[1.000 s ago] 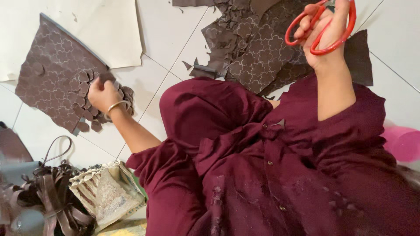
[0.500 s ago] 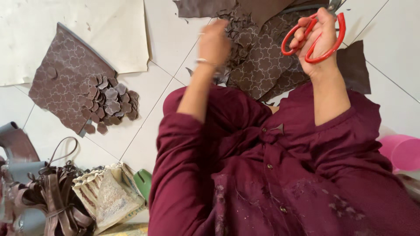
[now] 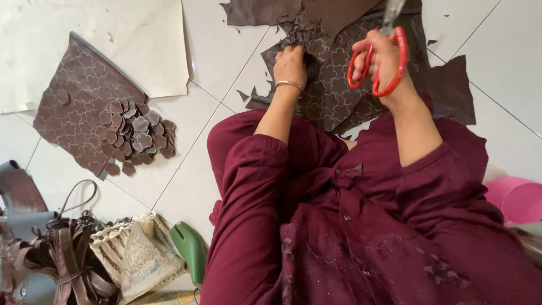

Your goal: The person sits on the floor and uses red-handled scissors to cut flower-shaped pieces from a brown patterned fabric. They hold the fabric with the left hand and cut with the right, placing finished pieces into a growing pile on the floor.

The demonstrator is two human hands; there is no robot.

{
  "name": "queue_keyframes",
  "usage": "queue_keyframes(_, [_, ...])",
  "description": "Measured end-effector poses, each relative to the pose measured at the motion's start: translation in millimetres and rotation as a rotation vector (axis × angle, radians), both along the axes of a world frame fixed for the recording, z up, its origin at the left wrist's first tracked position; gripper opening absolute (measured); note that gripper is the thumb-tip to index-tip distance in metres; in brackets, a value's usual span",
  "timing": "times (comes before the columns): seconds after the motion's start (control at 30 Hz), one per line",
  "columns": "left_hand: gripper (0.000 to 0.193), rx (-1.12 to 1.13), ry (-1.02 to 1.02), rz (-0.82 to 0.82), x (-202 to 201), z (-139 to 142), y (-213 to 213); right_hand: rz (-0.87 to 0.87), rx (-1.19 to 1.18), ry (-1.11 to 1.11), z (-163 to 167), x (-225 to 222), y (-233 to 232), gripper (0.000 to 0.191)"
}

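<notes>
Lying under left hand (image 3: 291, 66): patterned leather (image 3: 333, 96)

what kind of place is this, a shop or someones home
Probably a small home craft workspace on a tiled floor, not a shop: brown patterned leather sheet under the left hand, a pile of cut flower shapes, red scissors in the right hand.

I count two hands of mine: my left hand (image 3: 291, 65) and my right hand (image 3: 384, 59); one pair of red-handled scissors (image 3: 377, 62) at the upper right of the frame; two patterned brown leather sheets, one (image 3: 84, 113) at the left, one (image 3: 333, 85) at top centre; one heap of cut flower-shaped pieces (image 3: 138, 135), too many to number; one bangle (image 3: 288, 84); one pink tub (image 3: 516, 199) at the right edge; one green object (image 3: 189, 248) at the bottom; one bundle of brown straps (image 3: 62, 260) at the lower left.
</notes>
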State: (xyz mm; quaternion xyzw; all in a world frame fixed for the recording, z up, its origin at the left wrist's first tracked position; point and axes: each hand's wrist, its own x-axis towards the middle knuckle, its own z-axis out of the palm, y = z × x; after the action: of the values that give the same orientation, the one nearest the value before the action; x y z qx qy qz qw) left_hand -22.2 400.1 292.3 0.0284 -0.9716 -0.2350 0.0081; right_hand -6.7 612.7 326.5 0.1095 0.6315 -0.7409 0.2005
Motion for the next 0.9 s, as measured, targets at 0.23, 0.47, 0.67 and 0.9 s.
queue_keyframes(0.23, [0.016, 1.301, -0.176, 0.315, -5, 20, 3, 0.370, 0.480, 0.225, 13, 1, -7, 0.056])
queue_keyframes(0.47, [0.014, 1.674, -0.260, 0.410, -6, 34, 20, 0.554, 0.585, 0.257, 29, -7, 7, 0.054])
queue_keyframes(0.67, [0.011, 1.659, -0.236, 0.284, -3, 20, 21, 0.590, 0.634, 0.290, 32, 2, 11, 0.054])
queue_keyframes(0.9, [0.013, 1.705, -0.266, 0.235, 10, 18, 28, 0.520, 0.516, 0.232, 29, 16, 13, 0.054])
